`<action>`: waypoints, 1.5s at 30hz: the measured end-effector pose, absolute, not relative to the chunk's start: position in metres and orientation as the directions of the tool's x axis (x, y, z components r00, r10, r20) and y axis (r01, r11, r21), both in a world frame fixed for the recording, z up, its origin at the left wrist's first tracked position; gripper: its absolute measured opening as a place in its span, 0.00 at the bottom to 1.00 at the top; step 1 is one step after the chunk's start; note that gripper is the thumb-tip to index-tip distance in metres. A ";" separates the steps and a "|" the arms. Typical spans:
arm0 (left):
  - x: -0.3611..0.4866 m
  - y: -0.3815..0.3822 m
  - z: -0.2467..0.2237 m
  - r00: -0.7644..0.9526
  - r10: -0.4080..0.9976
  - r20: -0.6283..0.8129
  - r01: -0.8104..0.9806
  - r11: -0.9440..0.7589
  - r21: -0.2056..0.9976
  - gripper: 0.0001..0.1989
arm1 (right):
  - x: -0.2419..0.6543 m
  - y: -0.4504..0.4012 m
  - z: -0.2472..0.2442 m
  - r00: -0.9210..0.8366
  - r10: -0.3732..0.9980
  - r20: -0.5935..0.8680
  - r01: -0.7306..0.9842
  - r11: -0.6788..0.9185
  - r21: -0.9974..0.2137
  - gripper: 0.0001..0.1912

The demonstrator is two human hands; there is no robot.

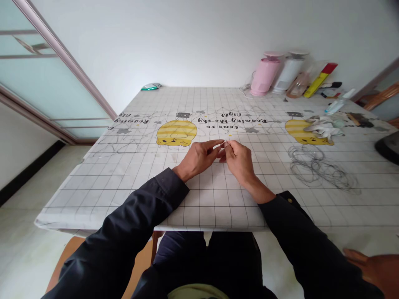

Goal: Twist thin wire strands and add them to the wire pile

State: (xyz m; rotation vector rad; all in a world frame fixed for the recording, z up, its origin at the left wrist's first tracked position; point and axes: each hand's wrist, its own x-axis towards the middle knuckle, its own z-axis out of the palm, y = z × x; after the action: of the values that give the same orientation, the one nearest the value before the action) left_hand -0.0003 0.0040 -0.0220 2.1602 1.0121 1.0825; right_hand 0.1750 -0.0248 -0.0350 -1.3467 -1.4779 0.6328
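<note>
My left hand (pixel 199 156) and my right hand (pixel 238 159) meet over the middle of the table, their fingertips pinched together. Something thin and pale shows faintly between the fingertips, too small to name. Both hands are closed, with the left index finger stretched toward the right thumb. Beneath them lies a white checked tablecloth (pixel 199 199) with printed letters and yellow cartoon figures. To the right of my right hand, apart from it, is a loose tangle of thin dark wire or thread (pixel 318 168).
A crumpled cloth (pixel 326 126) lies beyond the tangle. At the back right stand a pink cylinder (pixel 264 77), a white cylinder (pixel 288 74), a yellow-red box (pixel 320 81) and a clear bottle (pixel 338 104). A green packet (pixel 151 87) sits at the back left. A dark object (pixel 388 147) borders the right.
</note>
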 end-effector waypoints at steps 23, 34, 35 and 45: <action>0.004 0.001 -0.033 0.610 0.616 0.498 0.668 -0.738 0.095 0.15 | 0.164 -0.028 -0.035 0.135 0.962 0.236 0.386 0.168 -0.907 0.20; 0.001 0.004 -0.031 0.613 0.659 0.437 0.562 -0.752 0.345 0.15 | 0.162 -0.028 -0.039 0.124 0.983 0.138 0.328 0.091 -0.940 0.17; 0.000 0.005 -0.032 0.584 0.676 0.449 0.541 -0.737 0.405 0.16 | 0.163 -0.027 -0.039 0.121 0.983 0.135 0.309 0.092 -0.947 0.17; -0.016 0.022 -0.016 0.268 0.829 0.492 0.368 -0.560 0.742 0.23 | 0.186 -0.019 -0.027 0.170 0.978 0.122 0.059 0.114 -0.992 0.19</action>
State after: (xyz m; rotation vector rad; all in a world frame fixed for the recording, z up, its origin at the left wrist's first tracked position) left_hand -0.0158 0.0215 -0.0161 2.0551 1.0778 1.2440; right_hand 0.1861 -0.0195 -0.0267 -1.2338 -1.1692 0.9715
